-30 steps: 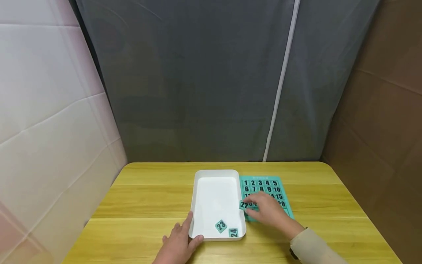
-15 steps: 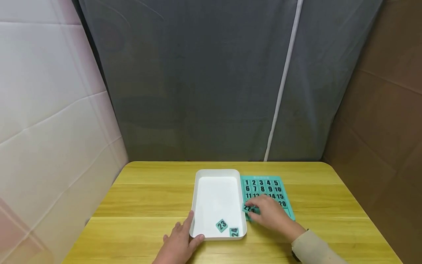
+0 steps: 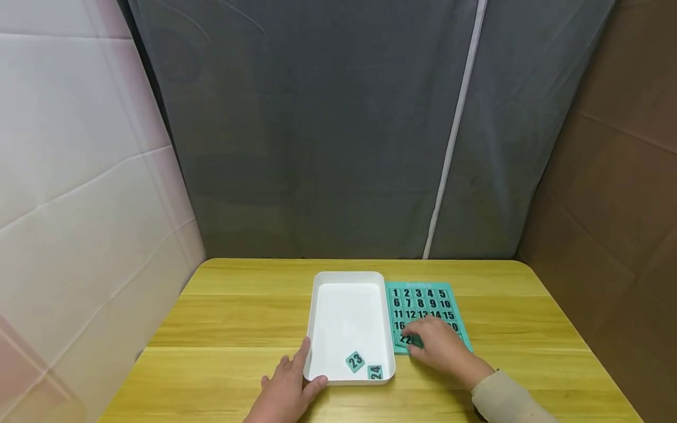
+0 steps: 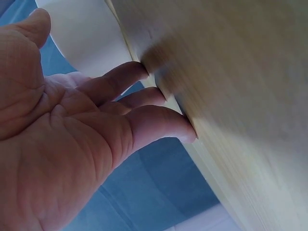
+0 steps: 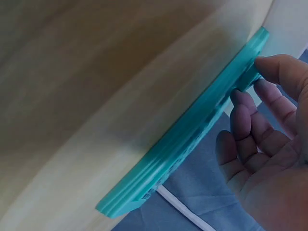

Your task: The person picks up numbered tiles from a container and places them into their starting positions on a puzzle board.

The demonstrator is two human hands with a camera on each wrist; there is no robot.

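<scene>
My right hand (image 3: 443, 348) pinches a teal number tile marked 22 (image 3: 405, 340) between thumb and fingers, low over the left part of the bottom row of the teal number board (image 3: 395, 303). In the right wrist view the tile (image 5: 249, 78) sits at the board's edge, partly covered by the fingertips. The hand hides part of the lower rows. At the near left corner of the white tray (image 3: 346, 317), my left hand (image 3: 284, 389) rests with fingers spread, touching the tray. Tile 23 (image 3: 355, 362) and tile 24 (image 3: 375, 372) lie inside that tray.
The board stands directly against the tray's right side, both on a wooden table (image 3: 248, 311). A grey curtain (image 3: 317, 129) hangs behind the table. Pale cloth (image 3: 79, 147) is on the left and brown cloth (image 3: 608, 176) on the right.
My right hand has carried tile 22 from beside the tray's right rim rightward and nearer, over the board's bottom row. The left hand and the tray stay put.
</scene>
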